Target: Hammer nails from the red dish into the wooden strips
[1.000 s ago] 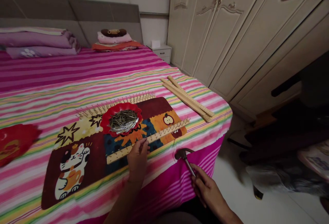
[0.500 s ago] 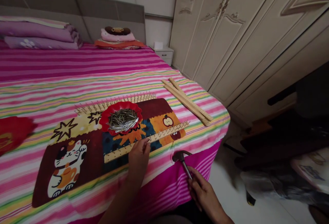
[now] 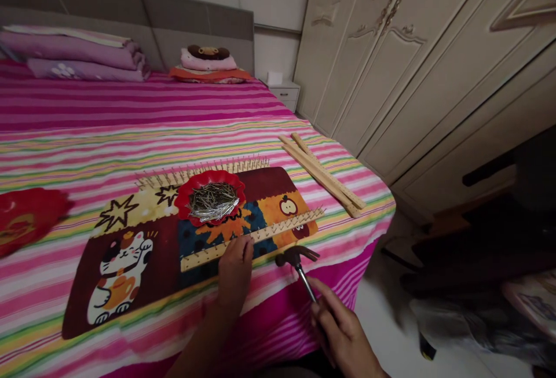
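Hammer (image 3: 304, 279), head view: I grip its handle in my right hand (image 3: 341, 323), fingers wrapped around it, the head near the front edge of the mat (image 3: 160, 259). My left hand (image 3: 236, 259) is at the middle of the front wooden strip (image 3: 278, 228), thumb and forefinger pressed together; whether they pinch a nail, I cannot tell. The strip lies diagonally on the mat, nails standing along its right part. Behind it, a red bowl (image 3: 185, 198) holds loose nails (image 3: 214, 201). A nail-studded rear strip (image 3: 160, 181) lies behind the bowl; bare strips (image 3: 321, 175) lie crossed beyond the mat, on the striped cloth (image 3: 87, 152)
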`<state>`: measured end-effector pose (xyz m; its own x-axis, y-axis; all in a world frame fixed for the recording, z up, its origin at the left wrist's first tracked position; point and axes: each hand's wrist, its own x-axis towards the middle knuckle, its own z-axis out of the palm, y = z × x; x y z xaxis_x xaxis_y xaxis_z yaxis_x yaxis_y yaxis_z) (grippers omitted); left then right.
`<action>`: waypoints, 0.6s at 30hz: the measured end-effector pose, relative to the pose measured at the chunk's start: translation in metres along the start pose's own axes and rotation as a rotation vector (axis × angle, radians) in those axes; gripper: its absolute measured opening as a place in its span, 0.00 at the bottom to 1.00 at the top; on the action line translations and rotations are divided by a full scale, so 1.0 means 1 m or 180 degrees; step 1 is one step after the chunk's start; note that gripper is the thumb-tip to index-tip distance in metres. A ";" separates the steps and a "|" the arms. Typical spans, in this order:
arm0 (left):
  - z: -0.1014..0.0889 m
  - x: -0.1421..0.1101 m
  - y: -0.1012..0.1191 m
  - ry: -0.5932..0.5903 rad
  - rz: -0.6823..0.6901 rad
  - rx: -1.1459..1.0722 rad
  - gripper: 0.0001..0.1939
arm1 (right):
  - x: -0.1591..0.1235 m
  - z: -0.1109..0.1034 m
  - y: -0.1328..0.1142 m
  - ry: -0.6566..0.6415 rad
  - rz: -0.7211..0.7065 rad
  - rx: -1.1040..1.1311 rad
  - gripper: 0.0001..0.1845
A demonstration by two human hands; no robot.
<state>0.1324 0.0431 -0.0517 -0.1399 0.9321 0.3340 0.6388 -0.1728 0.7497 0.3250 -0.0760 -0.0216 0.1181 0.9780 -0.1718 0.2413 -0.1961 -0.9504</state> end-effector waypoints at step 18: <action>0.000 0.000 0.000 -0.0125 0.0093 0.0199 0.11 | 0.035 0.022 -0.064 -0.0512 -0.1194 -0.0874 0.24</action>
<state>0.1327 0.0435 -0.0515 -0.0916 0.9390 0.3316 0.6883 -0.1809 0.7025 0.2926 -0.0278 0.0277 -0.1706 0.9791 0.1109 0.4864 0.1816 -0.8547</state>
